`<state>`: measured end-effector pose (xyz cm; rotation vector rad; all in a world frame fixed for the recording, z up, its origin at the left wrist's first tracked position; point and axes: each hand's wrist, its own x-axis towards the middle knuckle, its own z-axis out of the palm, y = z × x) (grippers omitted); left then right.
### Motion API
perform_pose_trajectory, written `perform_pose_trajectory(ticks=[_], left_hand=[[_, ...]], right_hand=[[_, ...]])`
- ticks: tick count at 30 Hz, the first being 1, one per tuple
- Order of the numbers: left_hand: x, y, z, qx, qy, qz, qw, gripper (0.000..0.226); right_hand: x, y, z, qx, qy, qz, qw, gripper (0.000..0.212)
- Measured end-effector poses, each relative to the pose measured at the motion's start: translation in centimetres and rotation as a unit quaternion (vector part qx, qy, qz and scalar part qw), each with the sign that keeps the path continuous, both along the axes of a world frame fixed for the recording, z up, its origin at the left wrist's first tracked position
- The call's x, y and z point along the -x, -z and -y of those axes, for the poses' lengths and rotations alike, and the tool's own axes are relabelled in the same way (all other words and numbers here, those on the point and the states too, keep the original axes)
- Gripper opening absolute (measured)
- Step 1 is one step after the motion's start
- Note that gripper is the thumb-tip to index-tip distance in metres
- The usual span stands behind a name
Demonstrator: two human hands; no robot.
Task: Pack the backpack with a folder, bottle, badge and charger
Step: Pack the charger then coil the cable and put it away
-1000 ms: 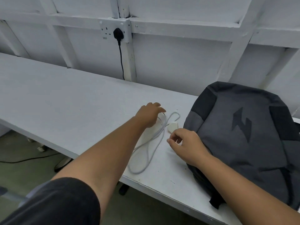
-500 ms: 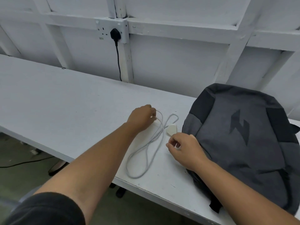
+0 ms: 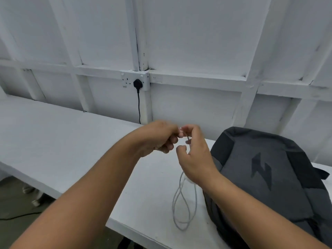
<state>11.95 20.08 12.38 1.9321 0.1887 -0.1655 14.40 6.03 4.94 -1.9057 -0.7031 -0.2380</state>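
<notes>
Over at the far left, our white tabletop (image 3: 62, 141) runs along the white wall, and below its front edge a black lead (image 3: 16, 216) lies on the floor. On the wall above sits a socket (image 3: 125, 81) with a black plug (image 3: 138, 84) in it, its cord dropping behind the tabletop. Just right of that, raised above the tabletop, our left hand (image 3: 158, 139) has its grip curled tight, pinching the top end of the white charger cable (image 3: 180, 182); what else lies in the palm we cannot tell. Our right hand (image 3: 195, 159) meets it fingertip to fingertip, its grip pinching the same cable just beside the left's hold. From under the right hand the cable hangs in long loops that reach down to the tabletop near its front edge. Just beside those loops, further right, the dark grey backpack (image 3: 269, 194) lies flat on the tabletop with a darker zigzag mark (image 3: 261, 169) on its face, and our right forearm crosses its near corner.
</notes>
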Motion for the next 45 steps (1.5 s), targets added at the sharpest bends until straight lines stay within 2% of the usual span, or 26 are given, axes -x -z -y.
perform_pose_trajectory(ticks=[3,5,7,10,13,14,17,22,24,26,28,30,31,34,36,39,42,45], left_hand=[[1.5,-1.2,-0.2,0.19,-0.016,0.021,0.982,0.024],[2.5,-1.6,-0.1,0.295,-0.007,0.048,0.954,0.022],[3.3,-1.7,0.4,0.357,0.002,0.072,0.932,0.021],[3.9,-1.5,1.6,0.436,-0.007,0.08,0.896,0.02],[4.0,-1.7,2.0,0.555,-0.044,0.069,0.828,0.019],[3.9,-1.8,2.0,0.567,-0.048,0.073,0.819,0.022],[4.1,-2.2,2.4,0.535,-0.045,0.1,0.838,0.039],[3.8,-1.1,4.1,0.458,-0.092,0.219,0.856,0.026],[3.4,-0.2,4.0,0.32,-0.092,0.273,0.903,0.028],[3.2,0.9,3.7,0.077,-0.085,0.329,0.937,0.027],[3.4,1.9,3.4,-0.12,-0.04,0.358,0.925,0.024],[3.8,2.9,2.9,-0.223,0.023,0.337,0.914,0.024],[4.0,3.3,2.7,-0.246,0.048,0.311,0.917,0.024],[5.4,4.1,2.3,-0.24,0.093,0.235,0.937,0.034],[6.6,4.5,2.7,-0.204,0.112,0.194,0.953,0.046],[8.0,4.5,3.8,-0.043,0.093,0.165,0.981,0.053],[8.2,3.7,4.5,0.145,0.044,0.166,0.974,0.045],[8.1,2.7,4.7,0.24,0.001,0.181,0.954,0.039]], right_hand=[[-0.3,-0.6,0.4,0.005,0.018,-0.009,1.0,0.01],[-0.4,-1.0,0.9,0.001,0.016,-0.062,0.998,0.019],[-0.2,-1.0,1.4,0.025,0.015,-0.08,0.996,0.025],[0.2,-0.3,1.8,0.146,0.035,-0.023,0.988,0.021],[0.8,1.9,2.2,0.29,0.053,0.003,0.956,0.022],[1.1,2.9,2.4,0.33,0.05,-0.005,0.943,0.024],[2.7,5.5,3.1,0.385,0.03,0.004,0.923,0.027],[5.2,4.6,3.9,0.336,-0.012,-0.021,0.942,0.031],[6.1,3.1,4.3,0.334,-0.035,-0.021,0.942,0.033],[7.0,1.5,4.9,0.33,-0.039,-0.005,0.943,0.028],[7.6,0.3,5.6,0.316,-0.022,0.06,0.947,0.017],[7.5,-0.8,6.5,0.309,-0.006,0.13,0.942,0.02],[7.3,-1.3,6.9,0.304,0.0,0.16,0.939,0.022],[5.1,-2.0,7.9,0.312,0.048,0.295,0.902,0.029],[3.6,-2.1,8.3,0.325,0.08,0.346,0.877,0.035],[1.8,-2.3,8.3,0.328,0.089,0.366,0.866,0.038],[1.8,-1.9,8.0,0.3,0.084,0.292,0.904,0.033],[2.2,-0.5,8.0,0.269,0.026,0.138,0.953,0.024]])
